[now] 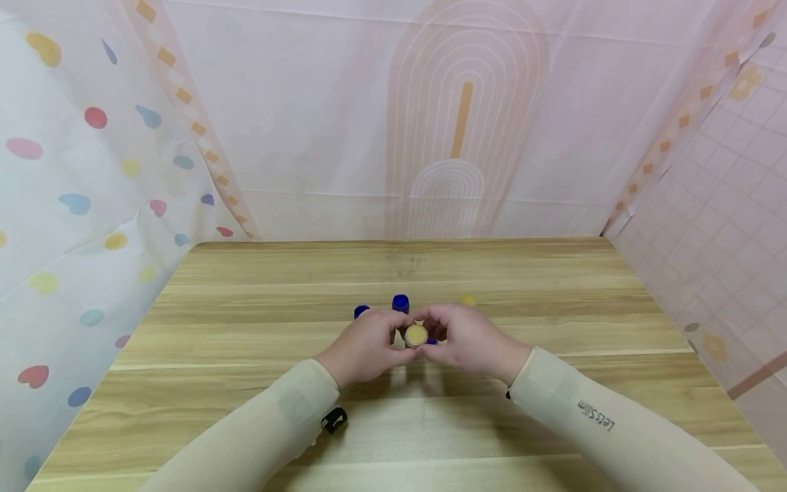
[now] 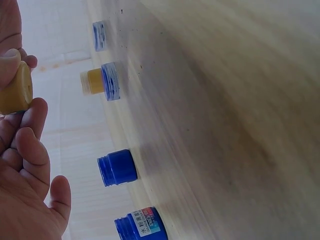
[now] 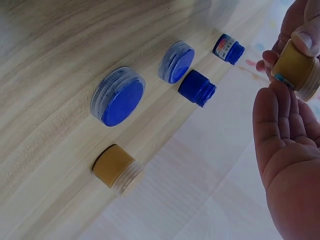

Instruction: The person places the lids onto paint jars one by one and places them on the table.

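Both hands meet over the table around a small yellow paint jar (image 1: 416,334) with a pale clear cap facing up. My left hand (image 1: 367,344) grips it from the left, with its thumb on the jar's side in the right wrist view. My right hand (image 1: 470,339) holds it from the right, fingers and thumb around its side; in the right wrist view its fingertips touch the jar's lower end. Beyond the hands stand two blue paint jars (image 3: 196,88) with threaded necks showing. Two clear discs like jar lids, smeared blue inside (image 3: 117,97), lie on the table below the hands.
A second yellow jar with a clear cap (image 3: 115,165) stands on the table beyond my right hand. The wooden tabletop (image 1: 246,280) ends at a patterned cloth backdrop (image 1: 307,123). Cloth also hangs along both sides.
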The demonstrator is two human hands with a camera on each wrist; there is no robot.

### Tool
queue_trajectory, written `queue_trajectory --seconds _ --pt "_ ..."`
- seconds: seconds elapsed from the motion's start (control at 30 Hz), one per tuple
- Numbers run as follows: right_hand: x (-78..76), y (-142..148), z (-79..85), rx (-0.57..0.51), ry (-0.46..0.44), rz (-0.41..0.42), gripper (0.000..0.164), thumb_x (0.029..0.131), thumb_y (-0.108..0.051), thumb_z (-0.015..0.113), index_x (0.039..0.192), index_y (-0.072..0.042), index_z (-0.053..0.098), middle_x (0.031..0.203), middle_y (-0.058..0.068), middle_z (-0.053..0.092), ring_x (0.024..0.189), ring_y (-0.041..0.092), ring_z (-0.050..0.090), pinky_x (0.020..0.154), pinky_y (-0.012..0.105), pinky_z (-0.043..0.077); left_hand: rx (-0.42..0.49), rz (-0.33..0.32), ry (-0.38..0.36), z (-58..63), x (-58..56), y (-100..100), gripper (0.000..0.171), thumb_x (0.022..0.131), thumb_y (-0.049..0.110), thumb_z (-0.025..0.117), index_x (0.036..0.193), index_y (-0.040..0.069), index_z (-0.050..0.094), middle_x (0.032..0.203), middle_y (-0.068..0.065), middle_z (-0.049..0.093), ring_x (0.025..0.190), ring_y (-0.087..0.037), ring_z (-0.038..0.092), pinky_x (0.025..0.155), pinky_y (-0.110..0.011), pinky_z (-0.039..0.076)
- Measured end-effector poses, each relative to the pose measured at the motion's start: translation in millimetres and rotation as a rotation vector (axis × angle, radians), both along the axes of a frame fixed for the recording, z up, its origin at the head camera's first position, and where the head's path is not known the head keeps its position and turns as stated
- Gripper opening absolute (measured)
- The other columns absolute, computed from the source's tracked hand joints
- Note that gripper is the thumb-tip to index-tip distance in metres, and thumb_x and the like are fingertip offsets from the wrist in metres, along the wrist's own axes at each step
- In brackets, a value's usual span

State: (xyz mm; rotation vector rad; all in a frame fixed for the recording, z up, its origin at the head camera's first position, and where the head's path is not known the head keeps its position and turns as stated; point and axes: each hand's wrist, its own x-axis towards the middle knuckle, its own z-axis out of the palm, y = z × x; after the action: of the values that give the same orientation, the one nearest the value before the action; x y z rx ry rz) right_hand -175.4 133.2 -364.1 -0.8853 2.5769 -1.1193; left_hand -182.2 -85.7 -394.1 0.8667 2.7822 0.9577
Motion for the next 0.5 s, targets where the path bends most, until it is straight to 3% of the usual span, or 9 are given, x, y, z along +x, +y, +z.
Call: queue_trajectory --seconds 0.27,0.5 --pt "-0.6 -0.3 -1.0 -0.006 0.037 0.019 0.031 0.093 -0.009 0.077 0.124 -0.013 0.073 0.108 -0.005 0.074 0.091 0.005 0.067 0.085 0.038 0.062 0.018 -0.005 -0.003 0.7 -0.4 -0.4 0.021 0.090 0.031 0.085 0.093 0.020 0.068 0.076 0.006 0.059 0.065 -0.009 0.050 0.057 -0.022 0.042" --pt "-0.3 0.0 -1.2 -0.007 0.012 0.004 0.031 0.093 -0.009 0.078 0.123 -0.009 0.071 0.108 -0.003 0.074 0.094 0.006 0.068 0.085 0.033 0.062 0.010 -0.008 0.001 0.2 -0.5 -0.1 0.017 0.090 0.027 0.083 0.095 0.018 0.069 0.077 0.004 0.058 0.066 -0.009 0.049 0.057 -0.022 0.040"
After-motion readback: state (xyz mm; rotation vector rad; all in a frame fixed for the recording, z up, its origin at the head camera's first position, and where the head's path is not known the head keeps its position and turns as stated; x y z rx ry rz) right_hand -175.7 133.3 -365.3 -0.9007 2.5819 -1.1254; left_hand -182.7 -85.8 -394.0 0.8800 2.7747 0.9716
